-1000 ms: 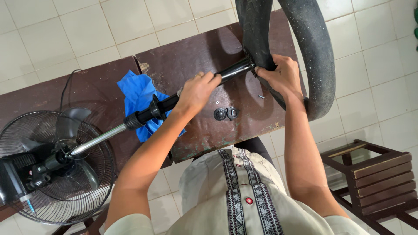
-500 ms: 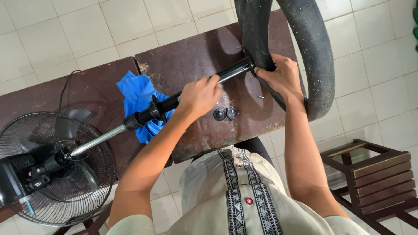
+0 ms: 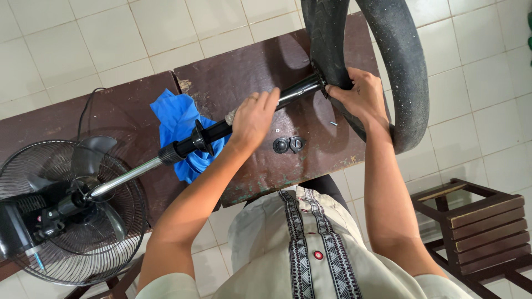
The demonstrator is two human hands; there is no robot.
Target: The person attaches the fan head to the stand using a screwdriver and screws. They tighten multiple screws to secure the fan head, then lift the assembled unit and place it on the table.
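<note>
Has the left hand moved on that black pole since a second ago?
Yes. The left hand slid up the black pole toward the round fan base, away from the blue cloth.
</note>
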